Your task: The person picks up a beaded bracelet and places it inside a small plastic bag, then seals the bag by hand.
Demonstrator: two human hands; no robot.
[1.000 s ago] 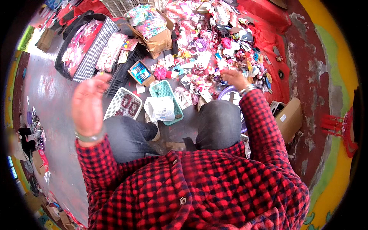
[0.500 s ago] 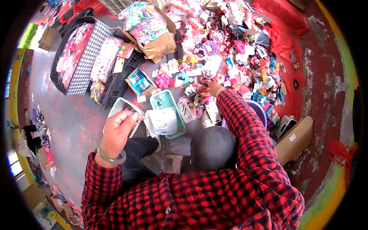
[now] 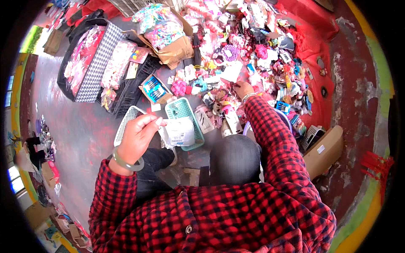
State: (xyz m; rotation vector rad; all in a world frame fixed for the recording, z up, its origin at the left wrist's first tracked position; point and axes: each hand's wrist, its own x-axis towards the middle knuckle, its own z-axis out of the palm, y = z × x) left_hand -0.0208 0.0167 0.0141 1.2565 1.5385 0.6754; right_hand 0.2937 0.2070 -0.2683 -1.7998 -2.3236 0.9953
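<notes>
The person sits low on the floor in a red checked shirt, with a big messy pile of hair clips and bows spread out in front.

The left hand is up close to the body. Its fingers are curled together at the tips, pinching the edge of a small white packet. The packet hangs just over the near end of a little green basket. A white basket lies right beside the green one, partly behind that hand.

The right hand is stretched far out, away from the body, down in the pile. Its fingers are bent in among the clips. I cannot tell if it has hold of one, because the things there are too small and jumbled.

So the pile lies ahead and to the right, and the right hand is the near one to it. The left hand is well apart from the pile. The green basket sits between the two hands, with its long side pointing away from the person toward the pile.
</notes>
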